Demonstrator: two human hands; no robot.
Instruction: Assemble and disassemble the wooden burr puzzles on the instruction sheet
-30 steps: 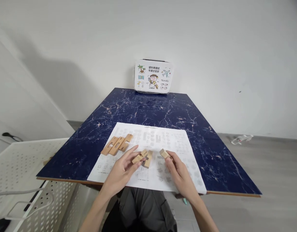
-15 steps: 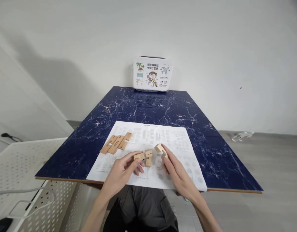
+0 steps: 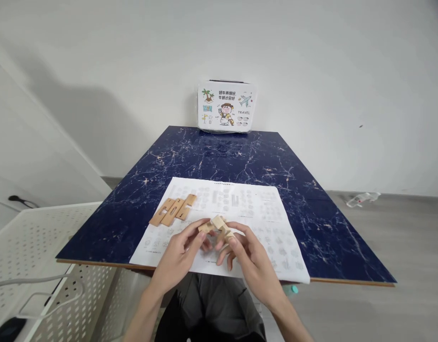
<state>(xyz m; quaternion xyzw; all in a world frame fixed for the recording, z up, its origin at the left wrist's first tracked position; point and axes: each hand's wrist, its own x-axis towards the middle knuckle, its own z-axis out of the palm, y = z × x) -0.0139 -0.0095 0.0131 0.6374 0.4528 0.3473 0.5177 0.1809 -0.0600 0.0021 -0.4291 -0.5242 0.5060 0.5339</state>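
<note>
My left hand (image 3: pixel 185 248) is closed on a pale notched wooden puzzle piece (image 3: pixel 205 228), pinched between thumb and fingers. Close against it, my right hand (image 3: pixel 248 251) grips another light wooden puzzle piece (image 3: pixel 219 221). The two pieces meet or overlap just above the printed sheet (image 3: pixel 286 232); whether they interlock I cannot tell. Fingers cover part of both. On the sheet's left side lie three flat, darker wooden pieces, side by side: one marked 1 (image 3: pixel 162 216), one marked 2 (image 3: pixel 172 213) and a notched one (image 3: pixel 186 209).
A blue marbled table (image 3: pixel 236 156) lies under the sheet. At its far edge a white cartoon case (image 3: pixel 226 107) leans against the wall. To the left stands a white perforated rack (image 3: pixel 12 251) with a cable. A clear plastic item (image 3: pixel 363 199) rests on the floor at right.
My right hand has moved left with its wooden piece, bringing it up to the piece in my left hand. The left hand stays nearly in place. The view has shifted slightly.
</note>
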